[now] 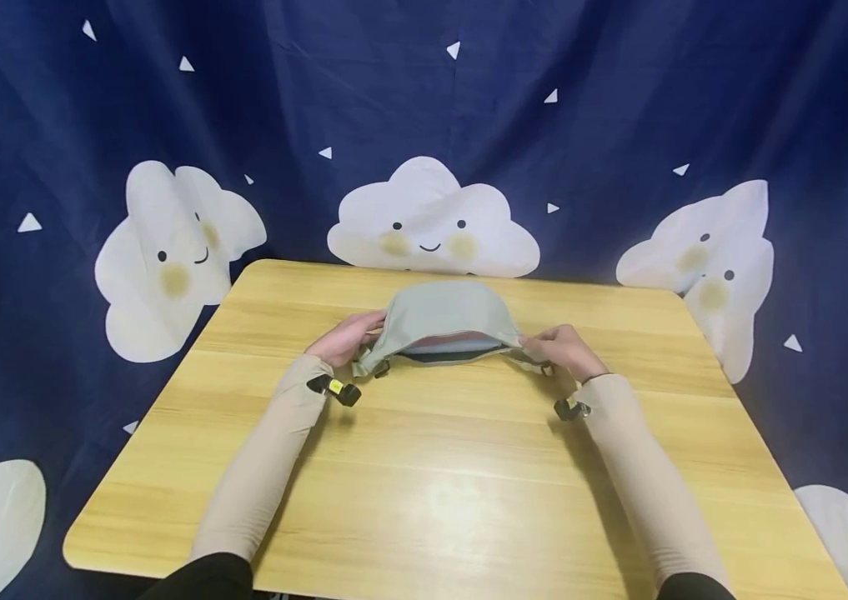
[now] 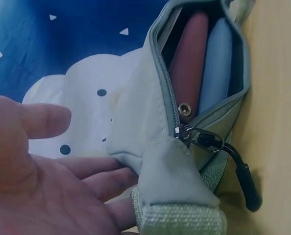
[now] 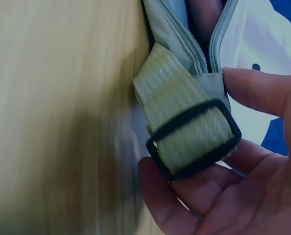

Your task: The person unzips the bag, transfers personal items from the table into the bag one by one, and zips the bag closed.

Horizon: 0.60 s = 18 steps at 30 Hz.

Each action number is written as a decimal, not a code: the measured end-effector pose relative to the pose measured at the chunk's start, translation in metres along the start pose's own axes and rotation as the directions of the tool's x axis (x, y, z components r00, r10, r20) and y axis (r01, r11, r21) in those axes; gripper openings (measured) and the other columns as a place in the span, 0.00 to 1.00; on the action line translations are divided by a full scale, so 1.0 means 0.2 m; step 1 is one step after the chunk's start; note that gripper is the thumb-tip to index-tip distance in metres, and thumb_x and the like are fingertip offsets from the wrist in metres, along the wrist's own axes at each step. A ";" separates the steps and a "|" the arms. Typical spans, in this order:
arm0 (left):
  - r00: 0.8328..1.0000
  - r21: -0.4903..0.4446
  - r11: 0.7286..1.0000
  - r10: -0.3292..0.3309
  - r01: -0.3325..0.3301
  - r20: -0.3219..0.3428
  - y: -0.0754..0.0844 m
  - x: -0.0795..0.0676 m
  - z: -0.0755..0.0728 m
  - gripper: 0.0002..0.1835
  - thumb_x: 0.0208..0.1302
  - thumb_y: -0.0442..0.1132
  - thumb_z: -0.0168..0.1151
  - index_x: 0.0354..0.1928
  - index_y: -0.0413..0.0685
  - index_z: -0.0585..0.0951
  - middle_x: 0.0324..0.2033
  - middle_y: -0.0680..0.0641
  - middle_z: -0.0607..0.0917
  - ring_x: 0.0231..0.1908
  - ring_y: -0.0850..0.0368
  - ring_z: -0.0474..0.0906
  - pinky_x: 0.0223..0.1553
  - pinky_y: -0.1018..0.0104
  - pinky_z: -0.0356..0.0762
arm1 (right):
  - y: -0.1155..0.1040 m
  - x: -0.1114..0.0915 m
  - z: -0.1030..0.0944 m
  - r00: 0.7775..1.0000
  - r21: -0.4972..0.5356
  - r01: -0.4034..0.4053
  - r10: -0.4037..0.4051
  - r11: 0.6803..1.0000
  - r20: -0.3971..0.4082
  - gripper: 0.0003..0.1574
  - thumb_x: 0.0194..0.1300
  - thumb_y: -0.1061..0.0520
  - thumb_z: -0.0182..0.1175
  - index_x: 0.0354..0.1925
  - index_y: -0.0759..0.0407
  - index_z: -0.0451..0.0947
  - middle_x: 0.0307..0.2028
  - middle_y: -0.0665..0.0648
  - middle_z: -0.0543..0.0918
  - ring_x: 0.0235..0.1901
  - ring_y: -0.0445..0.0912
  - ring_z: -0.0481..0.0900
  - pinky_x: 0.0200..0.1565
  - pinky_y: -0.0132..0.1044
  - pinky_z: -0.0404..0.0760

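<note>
A pale grey-green waist bag [image 1: 449, 308] lies on the table with its zipped mouth open toward me. Inside, a dark red item [image 2: 190, 63] and a light blue item [image 2: 216, 63] lie side by side in the left wrist view. My left hand [image 1: 348, 335] touches the bag's left end with extended fingers, its thumb standing apart. A black zipper pull [image 2: 248, 188] hangs at that end. At the other end my right hand [image 1: 566, 348] holds the bag, thumb at its edge and fingers under the webbing strap [image 3: 167, 76] with its black buckle [image 3: 232, 122].
The wooden table [image 1: 439, 467] has rounded corners and runs back to a dark blue curtain [image 1: 393, 92] printed with white clouds and triangles. Small dark wrist cameras are strapped over both beige sleeves [image 1: 266, 467].
</note>
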<state>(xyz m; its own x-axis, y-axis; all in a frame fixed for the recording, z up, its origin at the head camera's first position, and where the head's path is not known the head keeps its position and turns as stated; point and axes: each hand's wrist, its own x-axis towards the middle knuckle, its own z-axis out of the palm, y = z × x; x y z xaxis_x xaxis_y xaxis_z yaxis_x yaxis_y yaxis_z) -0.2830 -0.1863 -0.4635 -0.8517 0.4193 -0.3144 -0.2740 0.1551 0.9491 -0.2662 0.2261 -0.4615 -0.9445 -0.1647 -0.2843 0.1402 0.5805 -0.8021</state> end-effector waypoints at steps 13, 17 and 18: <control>1.000 0.082 0.997 -0.012 0.010 0.023 0.05 0.07 -0.01 0.30 0.84 0.54 0.37 0.79 0.47 0.61 0.79 0.41 0.62 0.77 0.36 0.60 0.77 0.39 0.53 | 0.03 -0.11 0.01 1.000 0.019 -0.020 0.020 1.000 0.011 0.31 0.70 0.41 0.65 0.50 0.69 0.86 0.27 0.47 0.81 0.27 0.41 0.74 0.32 0.36 0.78; 1.000 0.053 0.998 0.019 -0.018 -0.016 0.03 0.06 -0.01 0.31 0.84 0.50 0.40 0.80 0.43 0.59 0.79 0.40 0.61 0.78 0.37 0.58 0.78 0.44 0.55 | 0.04 -0.11 0.01 0.999 0.018 -0.037 0.036 0.999 0.009 0.31 0.71 0.41 0.64 0.51 0.70 0.85 0.28 0.48 0.80 0.27 0.41 0.74 0.32 0.35 0.77; 0.999 0.073 0.997 0.034 -0.031 -0.033 0.02 0.05 -0.01 0.31 0.84 0.50 0.41 0.80 0.42 0.57 0.80 0.39 0.60 0.79 0.37 0.57 0.79 0.44 0.54 | 0.04 -0.11 0.00 0.999 0.008 -0.036 0.036 0.999 0.008 0.32 0.71 0.41 0.64 0.52 0.70 0.84 0.31 0.50 0.82 0.28 0.42 0.75 0.33 0.35 0.78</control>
<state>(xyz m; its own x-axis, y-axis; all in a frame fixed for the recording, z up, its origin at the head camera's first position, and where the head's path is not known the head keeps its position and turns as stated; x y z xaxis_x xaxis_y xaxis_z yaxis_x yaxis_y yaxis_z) -0.2943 -0.1829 -0.4630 -0.8747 0.3945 -0.2815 -0.2138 0.2072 0.9547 -0.2448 0.2333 -0.4620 -0.9364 -0.1507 -0.3170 0.1762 0.5794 -0.7958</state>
